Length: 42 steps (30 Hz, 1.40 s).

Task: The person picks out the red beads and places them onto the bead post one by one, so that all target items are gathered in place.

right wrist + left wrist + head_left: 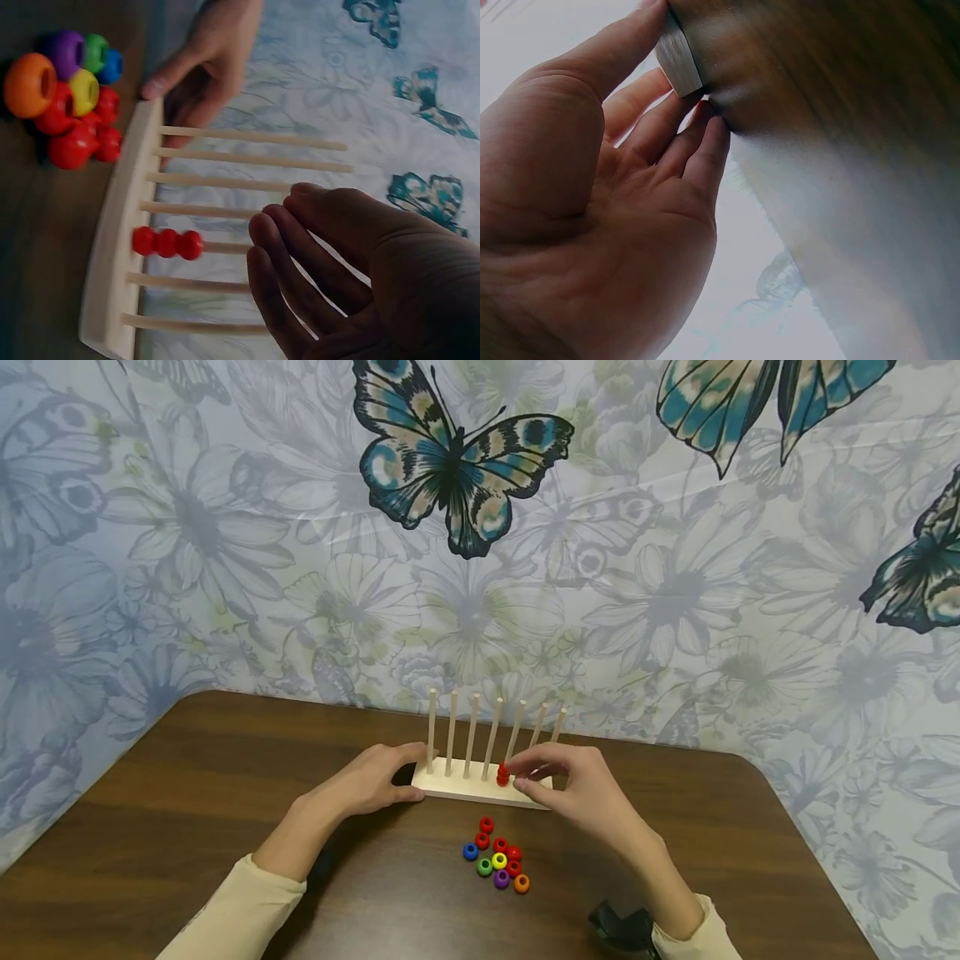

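A pale wooden peg board point(457, 788) with several upright pegs stands on the table. My left hand point(367, 779) grips its left end; in the left wrist view the thumb and fingers hold the corner of the wooden base point(679, 64). Three red beads point(166, 243) are stacked at the bottom of one peg, the third from the right end. Beside that peg is my right hand point(577, 781), its fingers loosely bent. In the right wrist view these fingers point(274, 292) hold nothing and are apart from the beads.
In front of the board lies a cluster of loose beads: several red ones point(482, 841), plus blue point(470, 852), green point(485, 867), yellow point(499, 861), purple point(502, 879) and orange point(522, 883). A butterfly-patterned backdrop point(465, 610) rises behind the brown table point(225, 793).
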Each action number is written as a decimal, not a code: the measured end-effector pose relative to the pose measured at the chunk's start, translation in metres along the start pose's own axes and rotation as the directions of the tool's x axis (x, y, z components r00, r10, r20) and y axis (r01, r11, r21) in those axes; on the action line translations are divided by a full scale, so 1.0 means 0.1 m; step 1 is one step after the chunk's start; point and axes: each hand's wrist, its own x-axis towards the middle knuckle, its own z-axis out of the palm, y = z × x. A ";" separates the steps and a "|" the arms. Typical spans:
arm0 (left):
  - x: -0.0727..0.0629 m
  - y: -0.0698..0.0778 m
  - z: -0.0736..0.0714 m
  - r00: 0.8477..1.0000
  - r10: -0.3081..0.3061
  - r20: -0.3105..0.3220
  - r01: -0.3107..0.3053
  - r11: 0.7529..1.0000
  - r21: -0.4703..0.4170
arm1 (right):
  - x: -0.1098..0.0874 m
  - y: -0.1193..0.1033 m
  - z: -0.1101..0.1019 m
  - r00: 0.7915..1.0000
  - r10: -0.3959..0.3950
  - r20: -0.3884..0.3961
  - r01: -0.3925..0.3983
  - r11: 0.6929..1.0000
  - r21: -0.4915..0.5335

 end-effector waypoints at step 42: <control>0.00 -0.01 0.01 1.000 -0.005 -0.005 0.005 1.000 0.004 | 0.05 0.11 0.30 0.993 -0.115 0.042 0.117 0.991 -0.068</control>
